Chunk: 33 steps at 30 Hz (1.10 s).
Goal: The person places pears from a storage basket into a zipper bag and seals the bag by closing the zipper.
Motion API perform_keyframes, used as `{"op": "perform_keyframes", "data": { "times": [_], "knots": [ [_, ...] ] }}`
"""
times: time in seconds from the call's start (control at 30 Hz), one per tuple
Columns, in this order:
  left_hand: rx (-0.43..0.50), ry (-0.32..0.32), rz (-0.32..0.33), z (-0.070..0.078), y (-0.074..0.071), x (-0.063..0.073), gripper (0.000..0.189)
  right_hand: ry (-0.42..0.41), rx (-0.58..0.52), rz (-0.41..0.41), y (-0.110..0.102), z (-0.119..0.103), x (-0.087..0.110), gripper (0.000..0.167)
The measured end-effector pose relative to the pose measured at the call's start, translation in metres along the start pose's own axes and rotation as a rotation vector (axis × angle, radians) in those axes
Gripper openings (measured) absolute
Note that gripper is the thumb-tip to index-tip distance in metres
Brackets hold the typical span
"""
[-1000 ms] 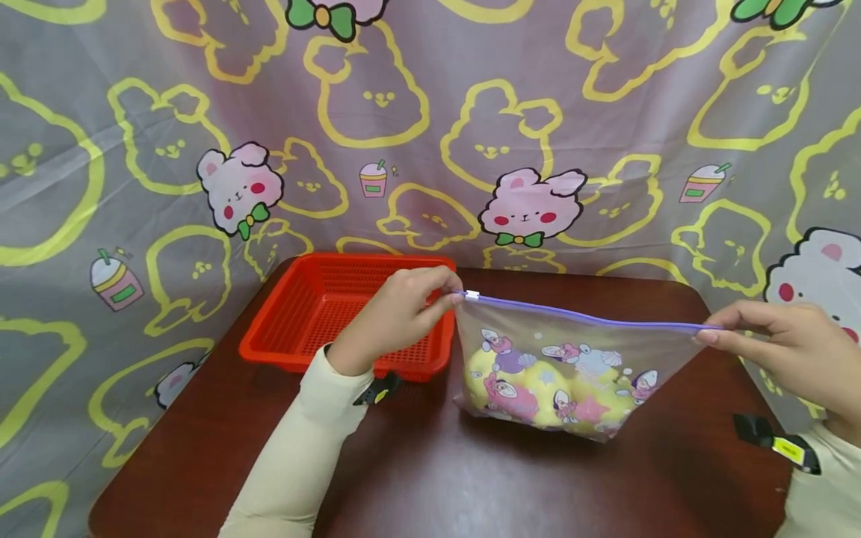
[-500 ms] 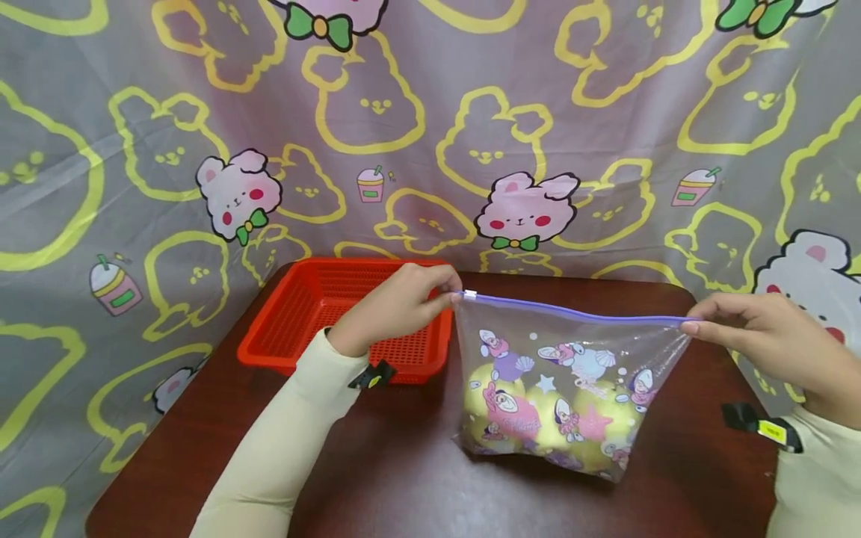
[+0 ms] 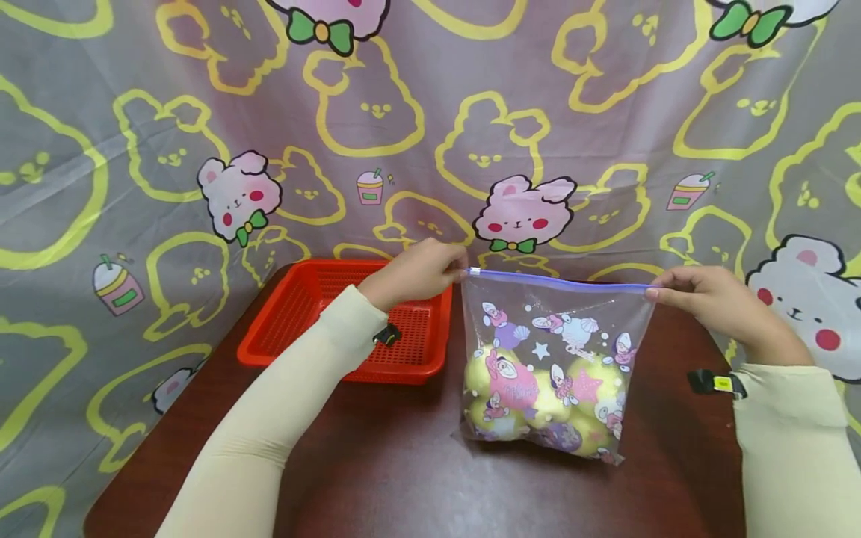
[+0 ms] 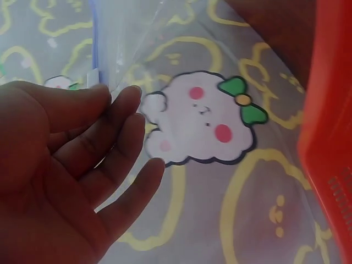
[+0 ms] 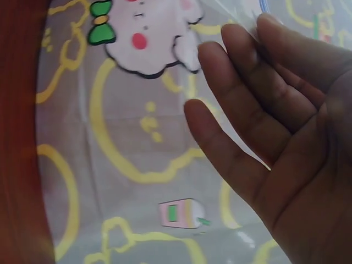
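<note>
A clear printed zip bag with a purple zip strip hangs stretched between both hands in the head view. Several round yellow-green fruits lie in its lower part; their exact kind is hard to tell behind the print. At the bag's upper left corner, beside the white zip slider, my left hand pinches the edge between thumb and fingers. My right hand pinches the upper right corner the same way. Both wrist views show the left hand and right hand with thumb meeting forefinger at the plastic.
A red perforated plastic basket stands on the dark wooden table, left of the bag and partly behind the left arm. A patterned cloth curtain rises behind the table's far edge.
Both hands have raised the bag's top edge and the right hand has come inward to the left. The bag now hangs more upright, with the fruits gathered at its bottom.
</note>
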<state>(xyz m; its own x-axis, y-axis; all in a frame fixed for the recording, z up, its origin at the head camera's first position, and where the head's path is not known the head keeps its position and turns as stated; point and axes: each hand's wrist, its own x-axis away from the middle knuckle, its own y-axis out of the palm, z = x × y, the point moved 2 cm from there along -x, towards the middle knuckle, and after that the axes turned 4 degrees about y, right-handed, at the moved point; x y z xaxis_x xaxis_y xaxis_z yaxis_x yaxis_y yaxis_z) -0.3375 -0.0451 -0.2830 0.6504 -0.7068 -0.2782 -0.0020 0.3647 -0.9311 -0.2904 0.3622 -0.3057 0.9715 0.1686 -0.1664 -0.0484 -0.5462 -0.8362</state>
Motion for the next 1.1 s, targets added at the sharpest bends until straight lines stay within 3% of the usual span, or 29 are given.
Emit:
{"op": "perform_keyframes", "data": {
  "times": [0.27,0.63,0.87,1.1],
  "knots": [
    [-0.11,-0.048,-0.082,-0.017,0.002,-0.035,0.009,0.024,-0.067,0.048,0.019,0.023,-0.037,0.038],
    [-0.219,-0.091,-0.18,-0.039,0.017,-0.072,0.012,0.002,-0.146,0.088,0.047,0.056,-0.074,0.033],
    [-0.251,-0.117,-0.234,-0.049,0.04,-0.08,0.015,-0.031,-0.238,0.087,0.066,0.059,-0.075,0.026],
    [-0.228,-0.139,-0.268,-0.058,0.059,-0.086,0.021,0.03,-0.31,0.033,0.085,0.077,-0.076,0.027]
  ]
}}
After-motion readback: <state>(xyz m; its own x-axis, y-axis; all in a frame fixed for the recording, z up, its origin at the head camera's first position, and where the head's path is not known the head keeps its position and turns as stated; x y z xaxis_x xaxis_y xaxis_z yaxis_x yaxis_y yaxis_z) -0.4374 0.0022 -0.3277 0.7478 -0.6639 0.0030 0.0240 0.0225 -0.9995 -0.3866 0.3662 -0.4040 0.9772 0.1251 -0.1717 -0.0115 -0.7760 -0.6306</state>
